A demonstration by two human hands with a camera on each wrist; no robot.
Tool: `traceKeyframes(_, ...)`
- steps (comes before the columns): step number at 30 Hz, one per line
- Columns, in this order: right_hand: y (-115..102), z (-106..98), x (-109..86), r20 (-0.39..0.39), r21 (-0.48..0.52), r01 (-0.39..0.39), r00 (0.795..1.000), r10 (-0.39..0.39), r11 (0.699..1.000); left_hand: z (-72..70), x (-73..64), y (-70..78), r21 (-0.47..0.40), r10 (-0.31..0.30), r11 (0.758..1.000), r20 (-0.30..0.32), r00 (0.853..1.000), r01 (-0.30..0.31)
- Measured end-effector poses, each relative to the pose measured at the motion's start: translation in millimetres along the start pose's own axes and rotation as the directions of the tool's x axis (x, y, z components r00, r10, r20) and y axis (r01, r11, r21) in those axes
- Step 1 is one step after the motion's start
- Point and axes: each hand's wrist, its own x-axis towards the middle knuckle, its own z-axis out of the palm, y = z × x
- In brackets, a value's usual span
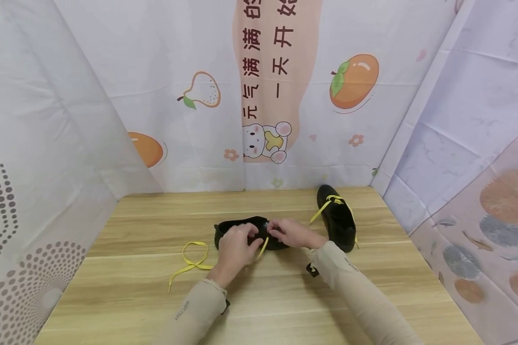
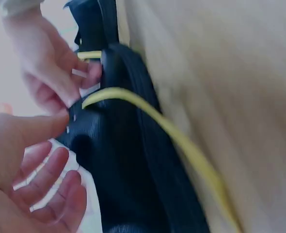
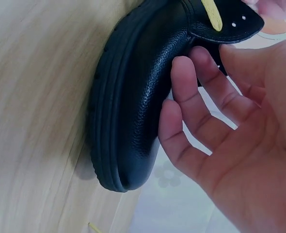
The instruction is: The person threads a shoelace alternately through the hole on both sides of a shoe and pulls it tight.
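A black leather shoe (image 1: 224, 229) lies on the wooden table between my hands, its toe toward the right. From its eyelet flap (image 3: 230, 24) runs a yellow shoelace (image 2: 182, 138), which trails over the shoe's side. My left hand (image 1: 236, 245) is at the opening; its thumb touches the flap edge while the other fingers stay loosely bent. With thumb and forefinger my right hand (image 1: 294, 234) pinches the shoe by the tongue area, below the flap; its other fingers (image 3: 184, 77) lie along the upper.
A second black shoe (image 1: 338, 218) with yellow laces stands at the table's back right. Loops of loose yellow lace (image 1: 194, 261) lie on the table (image 1: 129, 287) to the left. Beside my right wrist is a small black item (image 1: 312, 270). Printed curtains (image 1: 190, 139) enclose the table.
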Motion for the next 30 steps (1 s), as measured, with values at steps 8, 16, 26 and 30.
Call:
traceKeyframes(8,1.8,2.3,1.5,0.004,0.041,-0.044,0.999,0.044,0.998,3.8,10.7,-25.0,-0.128,0.108,0.988,0.212,0.971,-0.082)
traceKeyframes(16,-0.2,2.1,1.3,-0.078,0.212,-0.126,0.986,0.145,0.969,9.4,8.6,-34.8,-0.219,0.146,0.971,0.203,0.968,-0.101)
traceKeyframes(26,5.1,-4.0,-4.0,0.002,0.135,-0.022,1.000,0.022,0.991,7.6,8.0,-34.3,-0.199,0.161,0.972,0.180,0.970,-0.125)
traceKeyframes(30,5.7,-1.3,-2.1,0.004,0.106,0.054,0.999,-0.054,0.993,7.7,8.0,-34.9,-0.204,0.169,0.970,0.179,0.969,-0.132)
